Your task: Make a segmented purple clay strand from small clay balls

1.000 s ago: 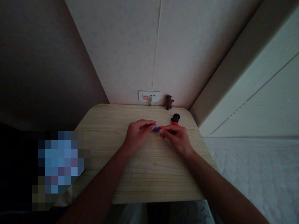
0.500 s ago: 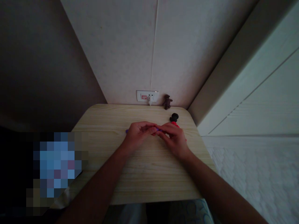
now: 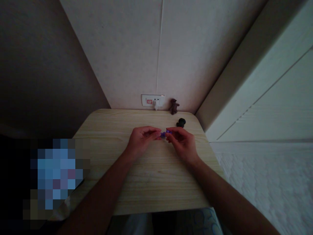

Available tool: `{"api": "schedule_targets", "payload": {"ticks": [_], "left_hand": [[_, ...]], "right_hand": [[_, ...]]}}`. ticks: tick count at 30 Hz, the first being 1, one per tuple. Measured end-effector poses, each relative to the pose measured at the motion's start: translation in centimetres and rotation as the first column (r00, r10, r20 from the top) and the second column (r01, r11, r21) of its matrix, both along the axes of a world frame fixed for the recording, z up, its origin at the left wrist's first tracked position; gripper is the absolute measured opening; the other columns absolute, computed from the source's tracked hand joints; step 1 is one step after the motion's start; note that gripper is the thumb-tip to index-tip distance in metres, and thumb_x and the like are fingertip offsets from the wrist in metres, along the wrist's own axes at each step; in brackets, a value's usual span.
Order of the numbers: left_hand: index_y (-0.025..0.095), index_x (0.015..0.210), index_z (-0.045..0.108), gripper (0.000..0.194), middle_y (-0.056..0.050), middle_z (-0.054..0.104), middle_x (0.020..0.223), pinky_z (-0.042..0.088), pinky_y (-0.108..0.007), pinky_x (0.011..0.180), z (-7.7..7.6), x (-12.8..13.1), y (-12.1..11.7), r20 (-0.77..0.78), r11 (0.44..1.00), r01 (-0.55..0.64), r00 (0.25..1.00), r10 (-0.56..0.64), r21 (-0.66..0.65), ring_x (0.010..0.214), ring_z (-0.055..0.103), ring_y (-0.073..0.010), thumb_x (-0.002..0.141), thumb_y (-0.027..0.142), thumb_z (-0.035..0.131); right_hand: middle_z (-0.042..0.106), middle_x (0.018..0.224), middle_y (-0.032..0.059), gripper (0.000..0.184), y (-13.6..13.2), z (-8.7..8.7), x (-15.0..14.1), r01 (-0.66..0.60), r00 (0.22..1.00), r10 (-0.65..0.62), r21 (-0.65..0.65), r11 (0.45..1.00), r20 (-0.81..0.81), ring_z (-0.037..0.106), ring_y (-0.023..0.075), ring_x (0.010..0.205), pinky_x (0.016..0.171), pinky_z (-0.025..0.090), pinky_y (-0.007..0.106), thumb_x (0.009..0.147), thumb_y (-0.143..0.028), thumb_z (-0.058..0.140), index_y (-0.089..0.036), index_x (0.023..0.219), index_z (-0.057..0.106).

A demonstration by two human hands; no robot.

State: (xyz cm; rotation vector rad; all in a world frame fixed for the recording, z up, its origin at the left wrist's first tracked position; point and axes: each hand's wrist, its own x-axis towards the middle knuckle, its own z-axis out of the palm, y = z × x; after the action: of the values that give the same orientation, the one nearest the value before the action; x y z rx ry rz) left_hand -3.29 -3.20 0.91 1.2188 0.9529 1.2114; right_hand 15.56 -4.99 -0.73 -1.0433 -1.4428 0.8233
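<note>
Over the middle of the table, my left hand (image 3: 142, 141) pinches the left end of a small purple piece (image 3: 163, 134) that looks like modelling clay. My right hand (image 3: 183, 142) has thumb and fingertips closed on its right end. Fingers cover both ends, so its full shape is hidden, and I cannot tell whether it is one piece or two. Just beyond the right hand lies a rounded black lump (image 3: 181, 122). A small brown bear figure (image 3: 173, 106) stands at the table's back edge against the wall.
The wooden table (image 3: 156, 186) has rounded back corners and meets the wall. A wall socket (image 3: 153, 100) with a white plug (image 3: 156, 105) sits above its back edge. White quilted bedding (image 3: 264, 182) lies to the right. A blurred-out patch (image 3: 57, 173) covers something at the left.
My hands have drawn slightly apart, showing more of the purple piece. The red piece by the black lump and the purple bit left of my left hand no longer show.
</note>
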Motion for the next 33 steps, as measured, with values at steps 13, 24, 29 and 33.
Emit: {"api": "schedule_targets", "payload": {"ticks": [13,24,29,33], "left_hand": [[0.016,0.087,0.083,0.035,-0.007,0.082,0.085,0.066,-0.036,0.084,-0.22,0.22,-0.24,0.175,0.994,0.032,0.985,-0.013,-0.103,0.076,0.078,-0.0198,0.063,0.038,0.094],[0.015,0.085,0.081,0.034,-0.008,0.082,0.086,0.067,-0.034,0.083,0.23,0.34,-0.66,0.149,0.992,0.066,0.988,-0.049,-0.112,0.079,0.080,-0.0212,0.060,0.033,0.096],[0.016,0.081,0.080,0.035,-0.007,0.082,0.083,0.065,-0.029,0.076,0.27,0.43,-0.78,0.130,0.989,0.042,0.991,-0.023,-0.141,0.074,0.078,-0.0185,0.056,0.033,0.097],[0.015,0.076,0.080,0.033,-0.006,0.081,0.077,0.067,-0.032,0.077,0.32,0.68,-0.95,0.195,0.982,0.068,0.980,-0.033,-0.174,0.070,0.077,-0.0176,0.056,0.035,0.098]], "right_hand": [[0.076,0.078,0.0035,0.028,-0.08,0.10,-0.35,-0.053,0.994,0.049,-0.045,0.998,-0.094,0.068,0.0145,0.063,0.061,0.059,0.028,0.083,-0.042,0.081,-0.020,0.099,0.074],[0.075,0.084,0.0022,0.020,-0.16,-0.25,0.13,-0.110,0.993,0.101,0.149,0.983,0.066,0.067,0.0144,0.071,0.065,0.057,0.029,0.088,-0.026,0.079,-0.031,0.108,0.081],[0.073,0.080,0.0014,0.025,-0.27,0.27,0.02,-0.111,0.991,0.092,0.212,0.971,0.097,0.065,0.0144,0.071,0.066,0.056,0.029,0.090,-0.022,0.077,-0.034,0.111,0.081],[0.072,0.085,0.0016,0.029,-0.37,0.24,0.09,-0.116,0.988,0.087,0.238,0.964,0.127,0.065,0.0143,0.074,0.066,0.056,0.029,0.090,-0.021,0.077,-0.037,0.113,0.080]]}}
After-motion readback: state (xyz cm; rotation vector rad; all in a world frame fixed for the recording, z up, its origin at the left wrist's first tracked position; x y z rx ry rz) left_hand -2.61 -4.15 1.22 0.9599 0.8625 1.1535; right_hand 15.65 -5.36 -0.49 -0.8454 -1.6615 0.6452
